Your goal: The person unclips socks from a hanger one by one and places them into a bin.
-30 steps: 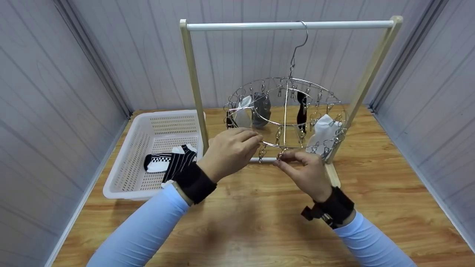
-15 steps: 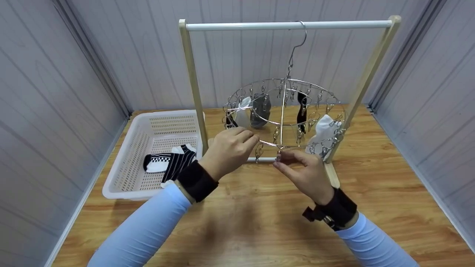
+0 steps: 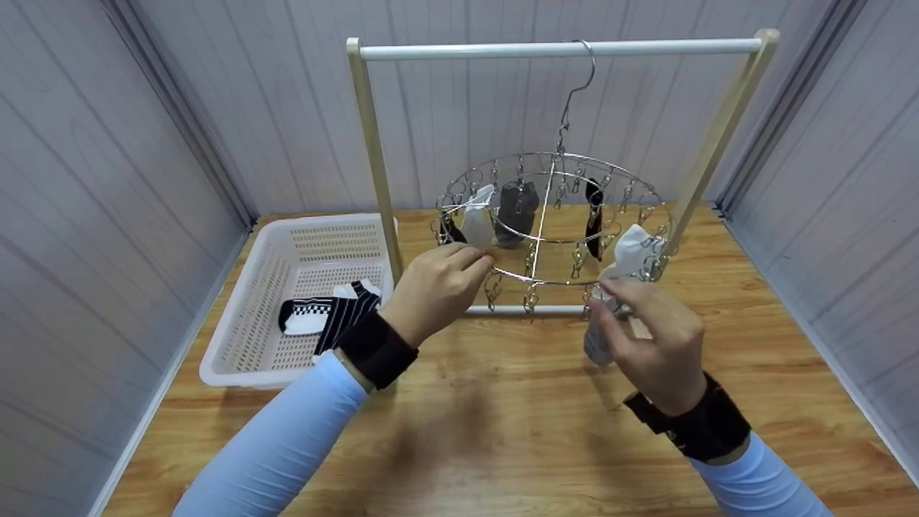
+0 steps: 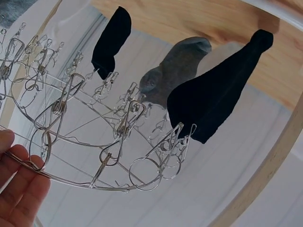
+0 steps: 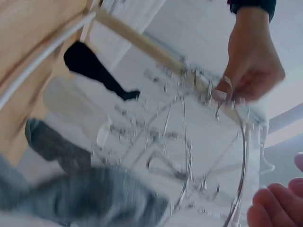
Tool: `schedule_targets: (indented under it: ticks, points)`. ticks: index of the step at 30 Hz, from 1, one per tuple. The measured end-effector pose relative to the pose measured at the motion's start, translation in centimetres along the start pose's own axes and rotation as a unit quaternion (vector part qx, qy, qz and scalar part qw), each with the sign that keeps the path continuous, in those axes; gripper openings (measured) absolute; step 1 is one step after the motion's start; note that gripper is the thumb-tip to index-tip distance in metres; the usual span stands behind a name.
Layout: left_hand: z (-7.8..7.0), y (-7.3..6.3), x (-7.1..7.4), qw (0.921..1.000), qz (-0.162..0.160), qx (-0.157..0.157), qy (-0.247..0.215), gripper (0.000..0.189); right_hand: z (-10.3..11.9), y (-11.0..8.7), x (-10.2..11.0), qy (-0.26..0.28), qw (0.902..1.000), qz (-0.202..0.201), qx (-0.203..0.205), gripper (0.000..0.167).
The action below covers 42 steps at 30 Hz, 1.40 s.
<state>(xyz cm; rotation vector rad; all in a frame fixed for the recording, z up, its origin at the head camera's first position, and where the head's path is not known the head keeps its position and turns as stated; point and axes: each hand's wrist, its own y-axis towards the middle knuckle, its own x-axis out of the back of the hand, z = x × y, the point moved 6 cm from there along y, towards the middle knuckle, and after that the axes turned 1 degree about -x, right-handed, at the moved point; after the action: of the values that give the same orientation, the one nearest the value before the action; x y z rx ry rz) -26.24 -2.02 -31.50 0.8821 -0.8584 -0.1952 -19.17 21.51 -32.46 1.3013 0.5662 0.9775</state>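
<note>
Metal wire of the round clip hanger (image 3: 567, 283) was pinched at its near-left rim by the left hand (image 3: 439, 289). Right hand (image 3: 657, 337) sat by the near-right rim, thumb and index narrowly spread; couldn't tell if they held a clip. Grey sock (image 3: 596, 346) hung just beside it, blurred in the right wrist view. Around the hanger: white sock (image 3: 632, 248) at right; black sock (image 3: 594, 215) and dark grey sock (image 3: 517, 212) at far side. Hanger hung from the stand's white bar (image 3: 488, 52). White basket (image 3: 215, 370), left, held a striped sock (image 3: 344, 319) and a checkered sock (image 3: 307, 319).
</note>
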Motion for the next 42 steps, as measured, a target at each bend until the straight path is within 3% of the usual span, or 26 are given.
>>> schedule_targets:
  ticks: [4, 12, 18, 26, 31, 35, 42]
  points:
    - [0.3, -0.3, -0.1, 0.9999, 0.001, 0.009, -0.014, 0.008, -2.0, 0.4, 1.6, -0.03, 0.9989, -0.02, -0.029, 0.019]
    - [0.9, -0.4, 0.1, 0.9994, -0.003, 0.025, -0.025, 0.007, -5.9, -0.1, 2.7, -0.091, 0.9891, 0.086, -0.078, 0.034]
    - [1.5, -0.7, 0.2, 0.9988, -0.008, 0.038, -0.031, 0.004, -7.6, -0.5, 3.1, -0.112, 0.9853, 0.111, -0.065, 0.032]
    - [2.3, -0.8, 0.2, 0.9983, -0.009, 0.049, -0.029, 0.016, -7.9, -0.6, 3.1, -0.087, 0.9907, 0.1, -0.032, 0.035]
    - [2.4, -0.8, 0.7, 0.9969, 0.003, 0.063, -0.047, 0.034, -7.6, -0.6, 3.0, -0.055, 0.9962, 0.065, -0.015, 0.027]
    - [1.6, -0.6, 1.3, 0.9977, -0.013, 0.043, -0.05, 0.042, -7.1, -0.5, 2.7, -0.037, 0.9984, 0.042, 0.0, 0.019]
    - [-0.1, 0.3, 1.7, 0.9987, -0.047, -0.002, -0.022, 0.041, -5.6, -0.2, 1.8, -0.042, 0.9982, 0.036, 0.02, 0.023]
